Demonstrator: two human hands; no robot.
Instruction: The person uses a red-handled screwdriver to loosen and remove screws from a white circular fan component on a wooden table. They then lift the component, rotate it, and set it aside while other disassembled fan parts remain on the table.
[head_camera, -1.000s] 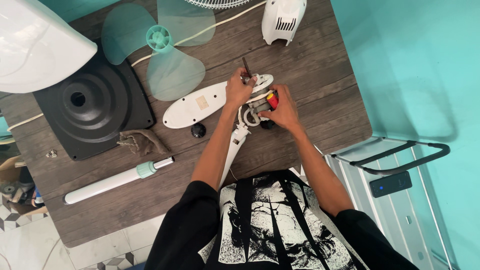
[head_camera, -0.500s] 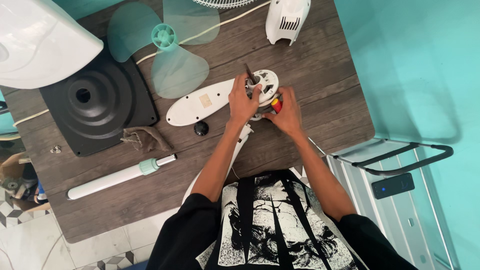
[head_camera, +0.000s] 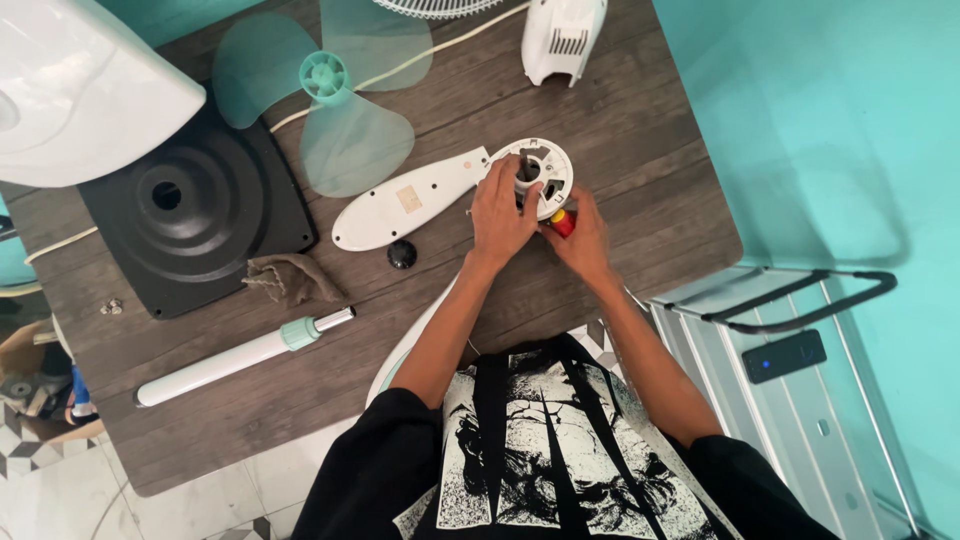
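A white fan motor mount (head_camera: 545, 165) with a round ring end and a long flat neck (head_camera: 405, 203) lies on the dark wooden table (head_camera: 640, 130). My left hand (head_camera: 500, 212) grips the ring end from the near side. My right hand (head_camera: 578, 235) is closed on a screwdriver with a red and yellow handle (head_camera: 562, 221), right beside the ring. The screwdriver's tip is hidden by my hands.
A translucent teal fan blade (head_camera: 340, 130), a black square base (head_camera: 190, 215), a white and teal pole (head_camera: 240, 355), a brown rag (head_camera: 290, 278), a small black knob (head_camera: 402, 254) and a white motor cover (head_camera: 560, 35) lie around. A metal rack (head_camera: 790, 330) stands at the right.
The view has shifted slightly. My hands have closed in on the ring end, and the screwdriver now sits lower, mostly covered by my right hand.
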